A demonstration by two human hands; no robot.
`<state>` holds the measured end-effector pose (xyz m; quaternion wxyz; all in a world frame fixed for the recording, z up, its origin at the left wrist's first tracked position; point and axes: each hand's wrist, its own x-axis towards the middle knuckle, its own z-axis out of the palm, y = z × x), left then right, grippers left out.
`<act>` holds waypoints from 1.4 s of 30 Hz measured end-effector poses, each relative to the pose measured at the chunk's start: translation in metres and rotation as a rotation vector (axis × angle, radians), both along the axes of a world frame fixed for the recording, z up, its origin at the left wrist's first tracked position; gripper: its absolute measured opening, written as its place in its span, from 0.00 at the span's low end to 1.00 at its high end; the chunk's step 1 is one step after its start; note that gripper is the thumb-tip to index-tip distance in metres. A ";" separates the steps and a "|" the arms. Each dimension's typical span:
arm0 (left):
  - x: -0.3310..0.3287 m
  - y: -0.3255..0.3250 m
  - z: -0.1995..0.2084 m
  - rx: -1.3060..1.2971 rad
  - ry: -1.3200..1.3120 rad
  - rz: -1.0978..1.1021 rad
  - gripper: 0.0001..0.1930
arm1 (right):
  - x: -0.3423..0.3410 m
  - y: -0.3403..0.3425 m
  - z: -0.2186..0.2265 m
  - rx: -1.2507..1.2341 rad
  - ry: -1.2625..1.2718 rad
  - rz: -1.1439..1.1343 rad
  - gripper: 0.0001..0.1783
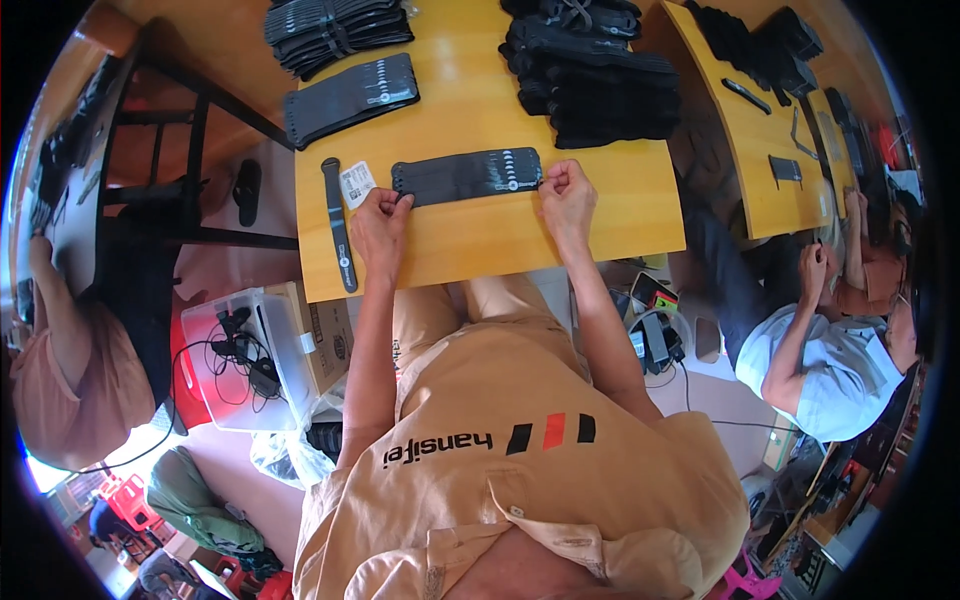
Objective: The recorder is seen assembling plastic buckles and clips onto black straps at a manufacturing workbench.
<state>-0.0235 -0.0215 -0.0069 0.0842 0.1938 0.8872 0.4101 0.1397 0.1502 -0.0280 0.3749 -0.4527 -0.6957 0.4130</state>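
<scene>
A row of black straps (460, 178) lies side by side on the yellow table in front of me, with pale printed marks towards its right end. My left hand (382, 228) pinches the near left corner of this row, thumb on top. At the right end, my right hand (568, 203) has its fingers closed on the edge of the straps. A single black strap (338, 220) with a looped far end lies lengthwise to the left of my left hand. Between them, a white printed label (357, 184) rests on the table.
Farther left is another row of black straps (352, 98), with a bundled pile (325, 35) behind it. Dark strap stacks (600, 95) fill the far right. A clear bin (250, 350) with cables stands below left. Co-workers sit on both sides, one in a pale shirt (825, 365).
</scene>
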 end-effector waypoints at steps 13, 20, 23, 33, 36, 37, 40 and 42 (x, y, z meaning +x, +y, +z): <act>-0.010 -0.001 -0.008 0.036 -0.078 -0.012 0.11 | -0.001 0.001 -0.002 0.084 -0.049 0.009 0.04; -0.021 -0.007 -0.020 0.107 -0.116 -0.014 0.13 | 0.001 0.003 0.005 0.127 -0.104 0.050 0.02; -0.009 -0.007 -0.002 0.162 -0.013 -0.016 0.12 | 0.009 0.008 0.006 0.006 -0.180 0.063 0.03; 0.030 0.020 -0.012 -0.300 0.608 -0.601 0.42 | -0.017 -0.038 0.010 0.589 -0.580 0.470 0.35; 0.023 0.015 -0.019 -0.298 0.637 -0.592 0.42 | -0.018 -0.039 0.002 0.641 -0.602 0.463 0.35; 0.023 0.014 -0.021 -0.307 0.634 -0.575 0.42 | -0.018 -0.040 0.002 0.645 -0.594 0.481 0.35; 0.023 0.014 -0.015 -0.243 0.596 -0.555 0.41 | -0.016 -0.038 0.002 0.665 -0.645 0.486 0.36; 0.019 0.005 -0.001 0.060 0.283 -0.432 0.38 | -0.013 -0.035 0.004 0.665 -0.580 0.462 0.33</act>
